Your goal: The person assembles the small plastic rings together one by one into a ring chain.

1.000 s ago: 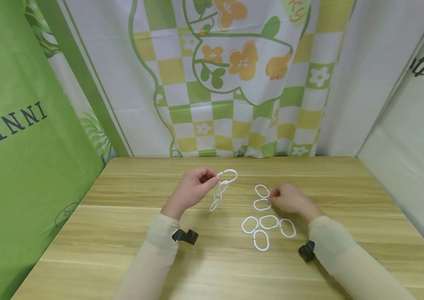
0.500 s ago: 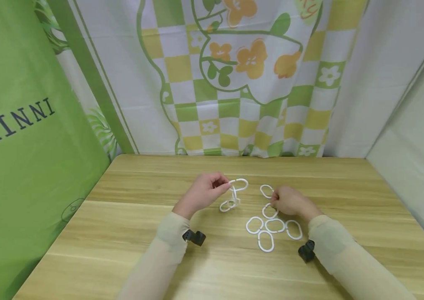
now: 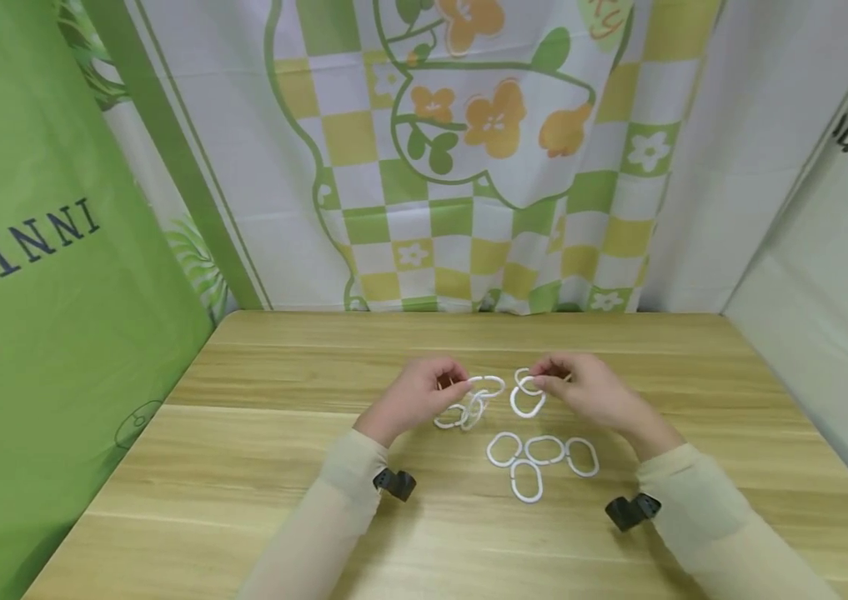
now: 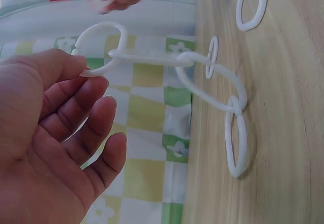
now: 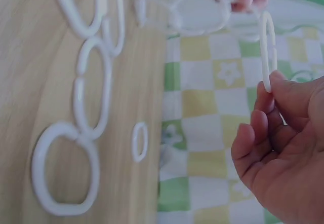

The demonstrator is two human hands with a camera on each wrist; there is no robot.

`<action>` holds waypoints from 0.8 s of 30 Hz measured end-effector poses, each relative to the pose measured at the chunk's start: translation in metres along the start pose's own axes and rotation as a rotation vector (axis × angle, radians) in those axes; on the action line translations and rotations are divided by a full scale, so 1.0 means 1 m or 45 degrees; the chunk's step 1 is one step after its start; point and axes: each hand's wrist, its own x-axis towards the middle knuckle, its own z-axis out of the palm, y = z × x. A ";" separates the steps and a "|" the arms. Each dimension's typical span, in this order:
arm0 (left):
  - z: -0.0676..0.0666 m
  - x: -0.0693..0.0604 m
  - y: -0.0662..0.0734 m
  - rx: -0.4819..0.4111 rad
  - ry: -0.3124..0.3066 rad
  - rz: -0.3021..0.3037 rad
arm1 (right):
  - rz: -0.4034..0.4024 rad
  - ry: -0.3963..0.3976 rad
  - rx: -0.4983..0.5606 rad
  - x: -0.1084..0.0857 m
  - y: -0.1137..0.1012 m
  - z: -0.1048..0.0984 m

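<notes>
Chain (image 4: pixel 152 60) pinched by your left hand (image 4: pixel 58 133), ring (image 5: pixel 264 51) by your right hand (image 5: pixel 288 148); left wrist view separates links overlapping in head view.

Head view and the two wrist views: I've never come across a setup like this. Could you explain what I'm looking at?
There is no machine here, just a person's two bare hands. The wide picture comes from a camera worn on the head, looking forward and down. The two closer ones come from a camera on each wrist. The left hand pinches the end of a white chain of four linked rings. The right hand pinches a single white ring. On the wood-grain table, four loose rings lie close together, and a fifth ring lies apart, partly hidden in the head view.
</notes>
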 end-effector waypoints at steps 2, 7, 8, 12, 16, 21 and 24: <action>0.001 0.000 0.002 0.016 -0.017 0.013 | -0.035 0.006 -0.031 0.000 -0.008 0.001; 0.004 0.000 0.008 0.025 -0.061 0.068 | -0.096 -0.021 -0.056 0.002 -0.021 0.007; 0.004 0.000 0.009 0.029 -0.068 0.083 | -0.105 -0.022 -0.060 0.003 -0.022 0.008; 0.006 0.001 0.012 0.068 -0.093 0.110 | -0.112 -0.014 -0.063 0.004 -0.024 0.012; 0.005 0.001 0.014 0.091 -0.112 0.095 | -0.105 -0.016 -0.052 0.005 -0.025 0.014; 0.004 0.001 0.014 0.089 -0.117 0.091 | -0.086 -0.018 -0.063 0.005 -0.026 0.015; 0.002 0.000 0.014 0.074 -0.121 0.093 | -0.074 -0.010 -0.070 0.005 -0.024 0.017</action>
